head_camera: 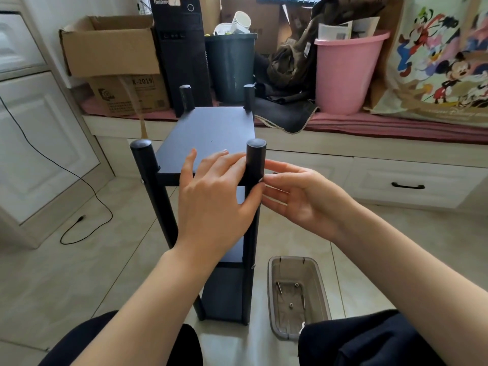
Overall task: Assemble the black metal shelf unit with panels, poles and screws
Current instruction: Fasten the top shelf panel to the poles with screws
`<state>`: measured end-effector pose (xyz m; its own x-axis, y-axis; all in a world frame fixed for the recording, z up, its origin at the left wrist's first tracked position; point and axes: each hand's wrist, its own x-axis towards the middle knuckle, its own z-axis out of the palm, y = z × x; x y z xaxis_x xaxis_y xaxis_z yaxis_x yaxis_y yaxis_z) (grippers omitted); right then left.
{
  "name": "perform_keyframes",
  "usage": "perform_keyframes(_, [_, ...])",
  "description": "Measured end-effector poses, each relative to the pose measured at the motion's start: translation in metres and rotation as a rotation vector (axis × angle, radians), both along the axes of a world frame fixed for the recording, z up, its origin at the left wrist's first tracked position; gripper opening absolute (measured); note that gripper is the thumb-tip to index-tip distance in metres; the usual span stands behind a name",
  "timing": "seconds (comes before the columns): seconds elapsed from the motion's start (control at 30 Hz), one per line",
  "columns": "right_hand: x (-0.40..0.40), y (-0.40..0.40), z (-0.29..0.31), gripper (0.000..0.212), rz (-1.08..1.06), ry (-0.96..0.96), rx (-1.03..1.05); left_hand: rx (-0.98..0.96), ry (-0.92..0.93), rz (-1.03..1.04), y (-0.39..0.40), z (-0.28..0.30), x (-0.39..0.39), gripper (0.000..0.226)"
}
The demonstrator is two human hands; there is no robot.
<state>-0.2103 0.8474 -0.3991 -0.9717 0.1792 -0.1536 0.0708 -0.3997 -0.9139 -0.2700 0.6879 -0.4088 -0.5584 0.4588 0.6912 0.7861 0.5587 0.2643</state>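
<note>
The black shelf unit [208, 130] stands upright on the tiled floor with its top panel fitted between four poles. My left hand [214, 196] holds the near right pole [255, 157]: the thumb wraps across its front and the fingers lie flat on the top panel behind it. My right hand [298, 194] is just right of that pole, palm turned toward it, fingertips straight and touching its side. I cannot tell whether a screw sits at the fingertips. Two lower panels show below my left forearm.
A clear plastic tray [272, 291] with a few screws and nuts lies on the floor right of the shelf base. A black cable [87, 220] trails on the floor at left. Boxes, a computer tower, a dark bin and a pink bucket [346, 72] sit on the bench behind.
</note>
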Motion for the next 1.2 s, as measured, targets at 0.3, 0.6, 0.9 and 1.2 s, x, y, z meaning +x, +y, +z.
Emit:
perform_keyframes(0.3, [0.005, 0.018, -0.022, 0.029, -0.049, 0.017, -0.014, 0.052, 0.043, 0.052, 0.006, -0.006, 0.002, 0.048])
perform_keyframes(0.6, [-0.02, 0.056, -0.128, 0.015, 0.096, -0.488, 0.671, 0.053, 0.07, 0.034, 0.009, -0.01, 0.0, 0.048])
perform_keyframes(0.9, [-0.018, 0.076, -0.27, 0.017, 0.298, -0.88, 0.943, 0.092, 0.106, 0.046, 0.014, -0.01, 0.001, 0.04])
perform_keyframes(1.2, [-0.007, 0.078, -0.359, 0.017, 0.228, -1.024, 0.98, 0.1, 0.117, 0.05, 0.023, -0.012, 0.001, 0.036])
